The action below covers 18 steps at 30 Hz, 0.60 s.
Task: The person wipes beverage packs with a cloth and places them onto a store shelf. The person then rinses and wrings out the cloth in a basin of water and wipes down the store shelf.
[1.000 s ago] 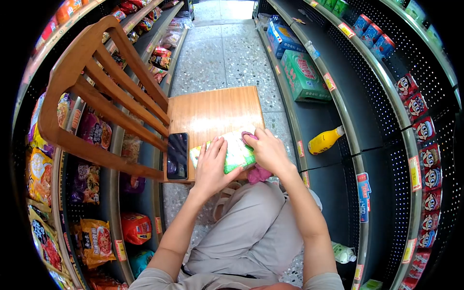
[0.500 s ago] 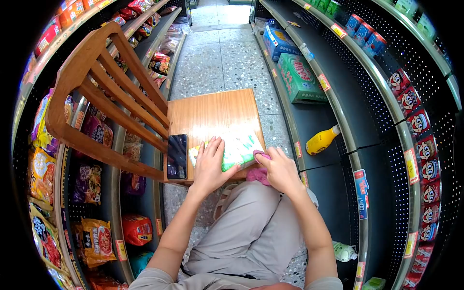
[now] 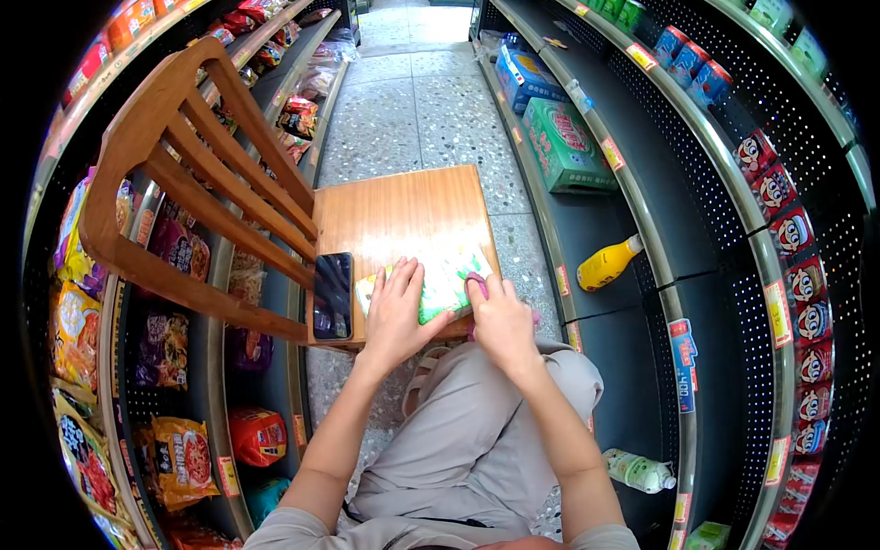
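A white and green soft packet (image 3: 444,291), probably tissues, lies on the seat of a wooden chair (image 3: 403,206). Flat on its left part rests my left hand (image 3: 392,307), fingers stretched out. My right hand (image 3: 504,323) grips a pink cloth (image 3: 476,282) and presses it on the packet's right part. Most of the cloth is hidden under that hand. A dark phone (image 3: 333,295) lies on the seat, left of my left hand.
Shelves with bagged noodles (image 3: 183,458) run along the left. On the right shelving are a yellow bottle (image 3: 605,266), a green carton (image 3: 568,147), a blue carton (image 3: 530,78) and a clear bottle (image 3: 637,470). My bent knees are close to the chair's front edge.
My right hand has moved left and inward with the pink cloth, from the packet's right end onto its top. My left hand stays on the packet.
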Each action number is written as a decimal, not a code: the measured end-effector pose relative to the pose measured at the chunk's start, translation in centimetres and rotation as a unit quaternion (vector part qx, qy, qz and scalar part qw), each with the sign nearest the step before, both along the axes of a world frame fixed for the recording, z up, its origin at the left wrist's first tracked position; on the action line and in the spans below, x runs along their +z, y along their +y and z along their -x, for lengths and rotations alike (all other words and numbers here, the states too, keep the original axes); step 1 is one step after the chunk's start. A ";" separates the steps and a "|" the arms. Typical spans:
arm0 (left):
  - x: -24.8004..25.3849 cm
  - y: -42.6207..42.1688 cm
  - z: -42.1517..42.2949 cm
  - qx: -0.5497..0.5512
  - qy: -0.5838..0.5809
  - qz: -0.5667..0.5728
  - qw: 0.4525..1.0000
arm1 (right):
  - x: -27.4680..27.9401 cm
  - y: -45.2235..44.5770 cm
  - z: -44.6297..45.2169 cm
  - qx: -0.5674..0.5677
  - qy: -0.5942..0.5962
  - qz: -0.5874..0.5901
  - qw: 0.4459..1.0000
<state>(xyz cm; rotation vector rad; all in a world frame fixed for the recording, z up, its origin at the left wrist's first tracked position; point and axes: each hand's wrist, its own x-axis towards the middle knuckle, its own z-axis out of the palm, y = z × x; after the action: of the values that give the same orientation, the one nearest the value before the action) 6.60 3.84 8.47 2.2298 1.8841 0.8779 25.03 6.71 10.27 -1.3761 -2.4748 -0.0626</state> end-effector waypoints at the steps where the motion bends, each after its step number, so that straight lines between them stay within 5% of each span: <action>1: 0.0 0.0 0.1 -0.001 0.000 -0.005 1.000 | -0.2 -0.3 0.3 0.000 0.003 -0.005 1.000; 7: -0.4 0.1 0.2 -0.004 -0.044 0.003 0.999 | -0.7 -2.3 2.0 0.014 0.018 -0.012 1.000; 12: -0.2 0.1 0.6 -0.024 -0.097 -0.002 0.995 | 0.9 -2.3 0.3 0.119 0.206 0.123 0.963; 15: 0.5 -0.5 0.8 -0.057 -0.197 0.013 0.979 | 2.0 -2.3 -0.8 0.162 0.430 0.280 0.843; 18: 2.3 -1.9 0.3 -0.123 -0.338 0.055 0.931 | 2.7 -2.9 -1.8 0.159 0.632 0.425 0.629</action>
<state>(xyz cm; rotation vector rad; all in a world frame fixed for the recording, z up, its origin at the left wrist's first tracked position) 6.30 1.95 10.73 1.7207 1.2699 1.2445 26.86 3.84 13.00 -0.6050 -1.3180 1.6897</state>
